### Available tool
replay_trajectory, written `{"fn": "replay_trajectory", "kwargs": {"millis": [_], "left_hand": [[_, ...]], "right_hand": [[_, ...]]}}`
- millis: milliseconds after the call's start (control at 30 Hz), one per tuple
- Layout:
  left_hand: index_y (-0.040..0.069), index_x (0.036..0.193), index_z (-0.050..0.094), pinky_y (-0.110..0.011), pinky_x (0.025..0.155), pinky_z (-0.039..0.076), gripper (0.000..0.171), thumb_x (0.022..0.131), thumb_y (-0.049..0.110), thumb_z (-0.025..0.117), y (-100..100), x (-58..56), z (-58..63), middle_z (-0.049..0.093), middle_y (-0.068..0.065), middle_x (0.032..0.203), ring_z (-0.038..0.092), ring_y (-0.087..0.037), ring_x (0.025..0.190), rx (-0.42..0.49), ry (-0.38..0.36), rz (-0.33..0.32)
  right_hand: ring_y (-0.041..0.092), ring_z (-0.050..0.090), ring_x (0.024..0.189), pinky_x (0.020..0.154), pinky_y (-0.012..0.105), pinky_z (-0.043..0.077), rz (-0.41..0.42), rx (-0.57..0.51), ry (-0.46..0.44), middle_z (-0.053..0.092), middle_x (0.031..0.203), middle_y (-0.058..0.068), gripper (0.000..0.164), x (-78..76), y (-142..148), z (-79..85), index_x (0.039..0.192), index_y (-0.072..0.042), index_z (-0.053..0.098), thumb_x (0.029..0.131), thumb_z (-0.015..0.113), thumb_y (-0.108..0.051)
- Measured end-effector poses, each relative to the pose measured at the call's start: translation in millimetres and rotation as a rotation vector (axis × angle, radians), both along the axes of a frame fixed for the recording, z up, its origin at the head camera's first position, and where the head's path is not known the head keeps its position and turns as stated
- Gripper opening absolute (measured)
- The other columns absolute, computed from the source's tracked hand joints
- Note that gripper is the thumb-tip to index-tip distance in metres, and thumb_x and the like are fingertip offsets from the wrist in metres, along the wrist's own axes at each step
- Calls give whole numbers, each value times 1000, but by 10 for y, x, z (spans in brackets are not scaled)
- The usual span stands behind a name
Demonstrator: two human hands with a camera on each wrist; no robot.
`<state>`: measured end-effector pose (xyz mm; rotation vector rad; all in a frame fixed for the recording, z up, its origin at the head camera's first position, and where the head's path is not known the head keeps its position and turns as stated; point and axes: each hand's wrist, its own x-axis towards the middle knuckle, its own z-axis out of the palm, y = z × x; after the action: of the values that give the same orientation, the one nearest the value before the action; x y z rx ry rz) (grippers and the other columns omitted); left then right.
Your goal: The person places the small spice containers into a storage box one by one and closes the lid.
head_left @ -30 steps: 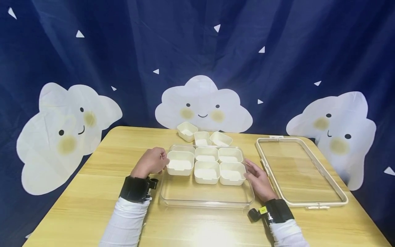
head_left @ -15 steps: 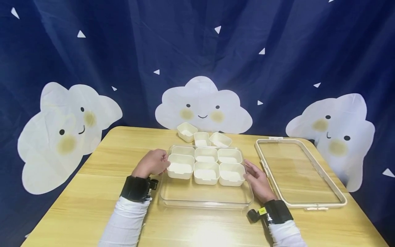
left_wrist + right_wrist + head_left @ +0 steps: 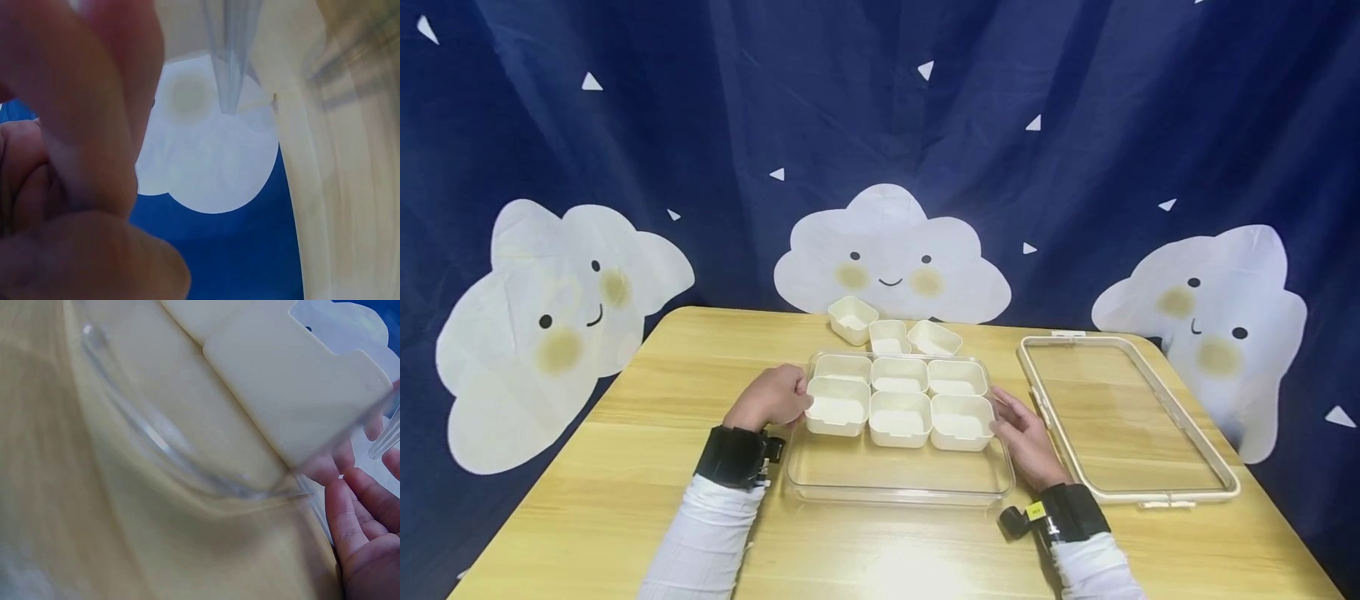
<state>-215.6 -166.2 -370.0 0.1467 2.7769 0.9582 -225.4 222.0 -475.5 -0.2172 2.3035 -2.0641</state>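
A clear plastic box (image 3: 902, 493) stands on the table with several cream rectangular cups in two rows at its far side. My left hand (image 3: 771, 398) is at the box's left edge, its fingers curled and its tips on the left rim of the front-left cup (image 3: 838, 408). That cup sits a little higher than the front-middle cup (image 3: 900, 421) and front-right cup (image 3: 962, 423). In the left wrist view only curled fingers (image 3: 94, 125) show; the cup is out of sight. My right hand (image 3: 1028, 440) rests with fairly straight fingers against the box's right wall.
Three loose cream cups, one of them a tilted cup (image 3: 853, 320), lie behind the box. A clear lid (image 3: 1131, 497) with a cream frame and clips lies at the right. A dark blue curtain (image 3: 880, 100) with clouds hangs behind the wooden table (image 3: 625, 467).
The front-left cup has come down in my left hand and now lines up with its row. My right hand has stayed against the box.
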Motion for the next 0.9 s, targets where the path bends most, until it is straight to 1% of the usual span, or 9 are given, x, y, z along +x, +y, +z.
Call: {"fn": "replay_trajectory", "kwargs": {"millis": [133,267,400,467,567,733,900], "left_hand": [[7,66,48,-25,48,32,23,87,5,56,5,-17,-28,60,-1,53,55,-19,53,0,-21,17],[7,65,48,-26,49,33,24,86,4,56,9,-24,-55,59,-1,53,56,-19,54,-4,-23,21],[7,66,46,-25,49,35,23,86,3,56,15,-30,-77,60,-2,54,59,-18,53,10,-33,23],[7,66,46,-25,49,35,23,86,2,57,18,-30,-80,60,-3,54,59,-19,53,12,-40,28],[7,65,47,-26,49,35,23,85,3,56,25,-43,-76,59,-2,53,58,-19,53,-9,-36,26],[8,61,48,-27,51,36,23,82,2,54,44,-54,-65,58,-1,50,56,-19,54,-53,-14,14],[8,59,49,-27,51,36,23,80,0,52,59,-41,-62,57,-1,50,53,-19,54,-70,-16,20]], "right_hand": [[3,53,111,91,19,45,2,7,6,42,140,32,58,-4,-6,11,145,6,34,90,51,5],[11,51,116,91,18,44,0,26,4,42,140,31,58,0,-6,18,145,5,34,91,52,4],[13,50,118,92,18,44,-5,30,-9,42,142,30,57,9,-8,27,146,4,34,91,52,3],[12,50,118,92,18,44,-4,25,-14,41,142,30,58,12,-12,34,146,4,33,91,52,3],[8,50,116,92,18,43,-8,23,-20,41,142,30,58,15,-15,38,146,4,33,91,52,3],[-1,52,110,93,17,42,-17,23,-31,41,143,28,58,12,-18,36,146,3,34,91,52,4],[-4,52,108,92,17,43,-10,25,-25,41,142,29,58,11,-22,30,146,3,34,91,52,4]]}}
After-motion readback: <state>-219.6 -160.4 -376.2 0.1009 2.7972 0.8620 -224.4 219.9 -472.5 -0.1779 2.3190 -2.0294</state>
